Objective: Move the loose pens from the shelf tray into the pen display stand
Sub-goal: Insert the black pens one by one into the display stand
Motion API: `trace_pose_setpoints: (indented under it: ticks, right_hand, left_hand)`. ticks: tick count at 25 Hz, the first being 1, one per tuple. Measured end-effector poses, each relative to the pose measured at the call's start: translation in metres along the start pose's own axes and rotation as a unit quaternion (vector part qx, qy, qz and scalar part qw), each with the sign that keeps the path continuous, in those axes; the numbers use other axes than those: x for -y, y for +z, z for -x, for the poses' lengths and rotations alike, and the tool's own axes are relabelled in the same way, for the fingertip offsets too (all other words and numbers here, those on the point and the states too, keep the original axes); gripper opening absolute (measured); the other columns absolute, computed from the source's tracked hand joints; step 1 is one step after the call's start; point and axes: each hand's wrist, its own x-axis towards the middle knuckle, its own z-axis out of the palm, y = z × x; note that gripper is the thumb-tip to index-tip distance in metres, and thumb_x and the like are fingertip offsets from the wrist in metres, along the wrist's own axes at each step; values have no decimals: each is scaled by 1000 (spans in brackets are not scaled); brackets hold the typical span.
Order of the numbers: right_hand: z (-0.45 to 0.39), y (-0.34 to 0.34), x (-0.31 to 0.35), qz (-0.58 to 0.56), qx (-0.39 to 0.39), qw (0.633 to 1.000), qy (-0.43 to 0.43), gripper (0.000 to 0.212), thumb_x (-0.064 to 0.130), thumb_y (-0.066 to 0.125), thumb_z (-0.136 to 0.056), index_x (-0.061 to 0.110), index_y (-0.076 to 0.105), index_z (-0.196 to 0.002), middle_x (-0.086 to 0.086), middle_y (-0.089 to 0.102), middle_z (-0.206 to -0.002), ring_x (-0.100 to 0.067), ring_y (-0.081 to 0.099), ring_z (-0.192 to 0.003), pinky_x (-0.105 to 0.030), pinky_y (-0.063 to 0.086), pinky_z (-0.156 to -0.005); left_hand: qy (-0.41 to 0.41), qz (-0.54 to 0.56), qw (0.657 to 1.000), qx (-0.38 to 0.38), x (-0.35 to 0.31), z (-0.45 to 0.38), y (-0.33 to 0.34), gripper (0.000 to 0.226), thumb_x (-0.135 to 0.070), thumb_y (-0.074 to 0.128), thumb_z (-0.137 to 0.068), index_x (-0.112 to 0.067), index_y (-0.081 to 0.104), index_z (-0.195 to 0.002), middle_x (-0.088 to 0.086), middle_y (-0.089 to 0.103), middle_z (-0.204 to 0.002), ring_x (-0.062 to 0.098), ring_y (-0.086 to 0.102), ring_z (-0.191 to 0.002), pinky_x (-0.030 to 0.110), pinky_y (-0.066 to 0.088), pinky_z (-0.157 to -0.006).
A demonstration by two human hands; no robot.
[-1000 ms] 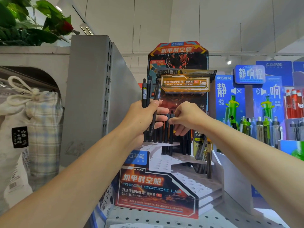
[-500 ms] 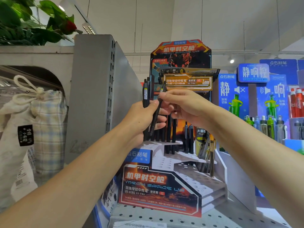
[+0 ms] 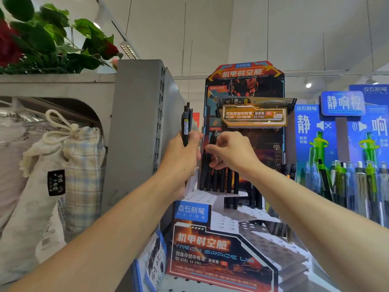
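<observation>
Head view — left hand [image 3: 185, 152] grips pens [image 3: 186, 125]; right hand [image 3: 229, 152] pinches one pen [image 3: 211, 142].

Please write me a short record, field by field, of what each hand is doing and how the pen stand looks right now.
left hand: the left hand grips a small bundle of black click pens, upright, tips hidden in the fist
right hand: the right hand pinches one black pen at the stand's top row
stand: the stepped white cardboard pen display stand with punched holes
filled: black pens in the top row, upright in the rear holes
empty: lower front tiers show open holes
neighbour: blue pen display at the right
</observation>
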Motion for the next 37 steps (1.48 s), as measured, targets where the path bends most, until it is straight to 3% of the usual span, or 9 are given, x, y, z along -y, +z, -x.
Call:
trace_pose_setpoints:
  ticks: [2, 5, 7, 9, 13, 18, 23, 28, 37]
  right_hand:
    - [-2, 5, -2, 4, 7, 1000, 8, 25, 18, 74, -93, -3, 61, -92, -18, 74, -76, -22, 76, -61, -44, 65, -64]
    - [-4, 7, 0, 0, 12, 1000, 12, 23, 17, 74, -92, -3, 61, -90, -19, 74, -78, -25, 76, -62, -46, 65, -64]
    - [-7, 7, 3, 11, 18, 1000, 15, 23, 16, 74, -92, -3, 61, -90, -19, 74, -77, -25, 76, -61, -44, 65, -62]
    - [-8, 7, 4, 27, 33, 999, 20, 21, 16, 73, -93, -1, 61, -88, -18, 74, -76, -24, 75, -59, -41, 65, -60]
    - [-4, 16, 1, 53, 90, 993, 57, 22, 16, 73, -93, -3, 63, -87, -18, 75, -71, -26, 76, -60, -39, 64, -58]
    - [-2, 23, 0, 105, 120, 983, 87, 27, 21, 73, -93, -6, 71, -86, -15, 76, -72, -28, 76, -63, -40, 65, -60]
    - [4, 11, 13, 151, 85, 983, 58, 36, 39, 68, -95, 4, 71, -88, -10, 75, -72, -23, 74, -61, -29, 62, -56]
    - [9, -19, 40, -191, 63, 980, 11, 38, 47, 60, -98, 13, 77, -96, -3, 69, -81, -16, 59, -66, -24, 53, -60]
    - [5, -18, 41, -240, 166, 955, 56, 24, 30, 78, -84, 10, 73, -97, -2, 64, -73, -9, 56, -63, -22, 41, -62]
  left_hand:
    - [-18, -12, 1000, 0, 1, 0, -1, 38, -44, 41, -105, -24, 54, -134, 14, 65, -101, 27, 65, -93, 34, 60, -78]
    - [-32, -19, 999, -4, -1, 1, -2, 44, -50, 42, -103, -19, 49, -133, 10, 59, -93, 17, 54, -72, 23, 47, -51]
    - [-28, -14, 1000, -3, 0, -1, -2, 44, -50, 42, -103, -20, 45, -136, 18, 61, -123, 32, 65, -104, 42, 59, -82]
    - [-18, -5, 1000, 5, 1, -1, -1, 42, -48, 42, -103, -24, 45, -138, 16, 63, -117, 37, 60, -114, 53, 47, -101]
    - [-4, -4, 1000, 12, 1, -3, -1, 32, -47, 41, -104, -24, 58, -119, 1, 57, -85, 14, 48, -66, 30, 46, -72]
    - [-20, 3, 1000, -3, 2, -4, -2, 37, -49, 42, -103, -17, 48, -121, 1, 56, -81, 9, 45, -57, 20, 38, -46]
    - [-3, 2, 1000, 25, 4, -4, -5, 27, -39, 43, -106, -21, 63, -110, 2, 56, -82, 10, 44, -63, 20, 36, -48]
    - [-36, 13, 997, 60, 6, -2, -7, 26, -34, 45, -106, -17, 64, -106, -5, 51, -62, 7, 37, -52, 16, 32, -40]
    - [-45, 26, 992, 114, 4, 3, -6, 25, -35, 50, -104, -16, 65, -111, -3, 51, -64, 4, 40, -48, 15, 37, -43]
